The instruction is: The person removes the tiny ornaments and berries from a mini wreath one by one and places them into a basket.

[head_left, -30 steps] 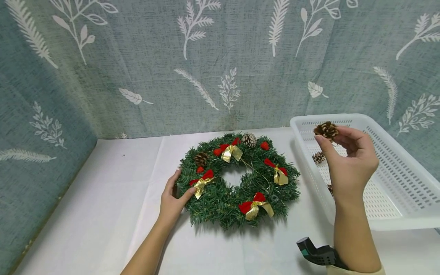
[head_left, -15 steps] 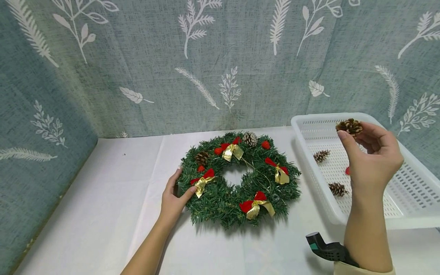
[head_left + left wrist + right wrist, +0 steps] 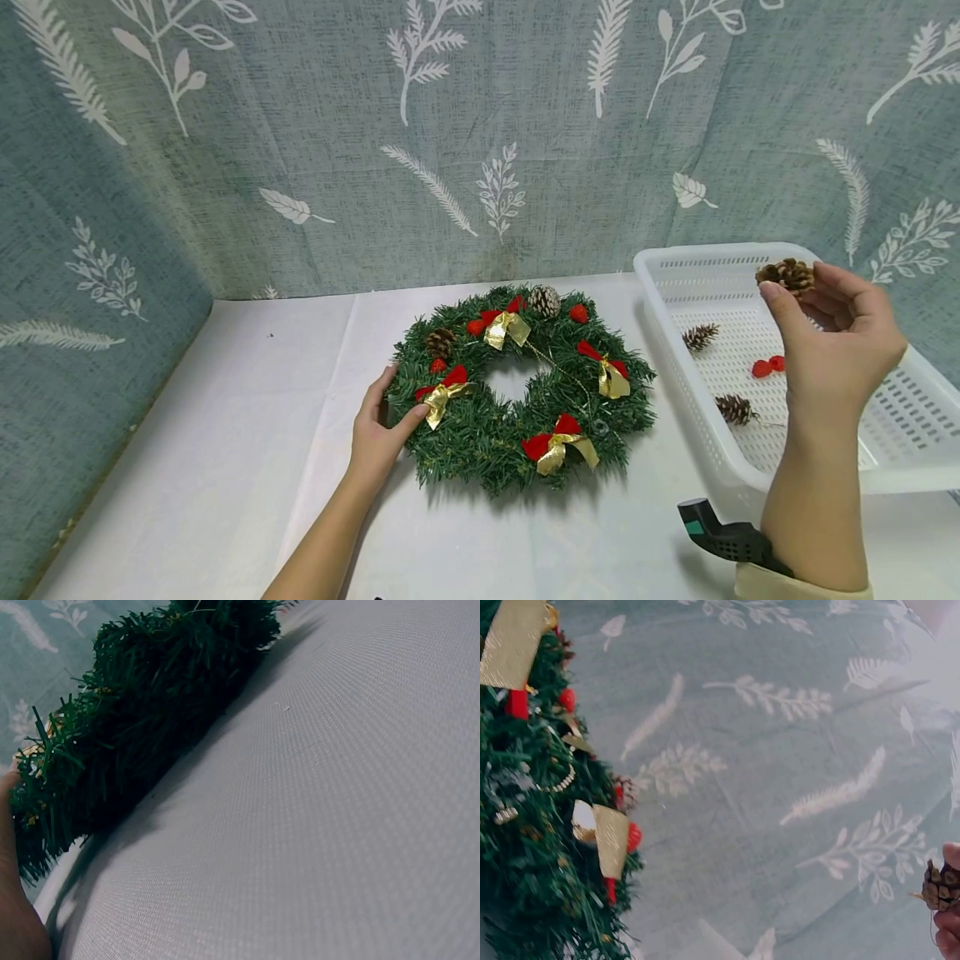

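**One cone [image 3: 786, 276] in the right hand [image 3: 843, 346], one wreath [image 3: 480, 454] in the left hand [image 3: 378, 433]**

The right hand, raised to the right of the wreath, is closed to a pinch, thumb and fingertips holding the single brown cone. The left hand is part closed round the wreath's left edge, thumb on top beside a bow; its fingertips are lost behind the greenery.

The wreath lies flat on the bench [image 3: 247, 458]. On it can be counted four bows [image 3: 558, 446], red and gold, three red berries [image 3: 578, 313] and two fixed cones [image 3: 544, 302], one brown, one pale-tipped. One thin gold cord [image 3: 570, 379] crosses its right side; part sinks into the green.

Right of the wreath stands one white tub [image 3: 907, 480]. Two loose cones [image 3: 733, 409] and two loose berries [image 3: 769, 366] show inside; the right hand and forearm cover part of it, so the full count cannot be told.

One black wrist device [image 3: 731, 537] sits on the right forearm, nearer the viewer than the wreath. Behind the wreath hangs a leaf-patterned curtain [image 3: 322, 100]. The right wrist view cuts off the held cone at its edge; the left wrist view shows only the wreath's shadowed side and part of the hand.
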Action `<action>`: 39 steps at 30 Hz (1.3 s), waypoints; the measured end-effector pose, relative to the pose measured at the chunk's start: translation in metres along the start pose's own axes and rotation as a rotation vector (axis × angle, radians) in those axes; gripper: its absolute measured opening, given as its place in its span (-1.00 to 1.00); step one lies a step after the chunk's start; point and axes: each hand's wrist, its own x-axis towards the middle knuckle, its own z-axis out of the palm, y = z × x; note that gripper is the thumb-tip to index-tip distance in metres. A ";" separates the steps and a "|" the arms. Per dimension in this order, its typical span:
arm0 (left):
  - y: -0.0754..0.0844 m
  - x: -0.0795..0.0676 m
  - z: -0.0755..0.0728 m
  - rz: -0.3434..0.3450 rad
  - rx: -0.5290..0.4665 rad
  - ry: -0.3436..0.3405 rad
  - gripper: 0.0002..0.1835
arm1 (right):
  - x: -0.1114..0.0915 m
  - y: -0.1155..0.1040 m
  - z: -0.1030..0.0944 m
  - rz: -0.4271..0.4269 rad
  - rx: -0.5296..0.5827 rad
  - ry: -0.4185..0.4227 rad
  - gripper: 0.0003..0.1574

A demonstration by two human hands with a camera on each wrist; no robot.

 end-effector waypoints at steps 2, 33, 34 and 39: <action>0.000 0.000 0.000 0.000 -0.003 0.001 -0.22 | 0.003 0.002 -0.003 0.026 -0.026 0.003 -0.49; -0.001 0.000 -0.001 -0.008 0.008 0.000 -0.22 | 0.014 0.011 -0.013 0.164 -0.207 0.057 -0.41; -0.001 0.000 -0.001 -0.009 0.006 0.000 -0.22 | 0.014 0.010 -0.013 0.164 -0.209 0.058 -0.41; -0.002 0.000 0.000 -0.011 0.004 -0.005 -0.22 | 0.013 0.008 -0.012 0.183 -0.215 0.058 -0.40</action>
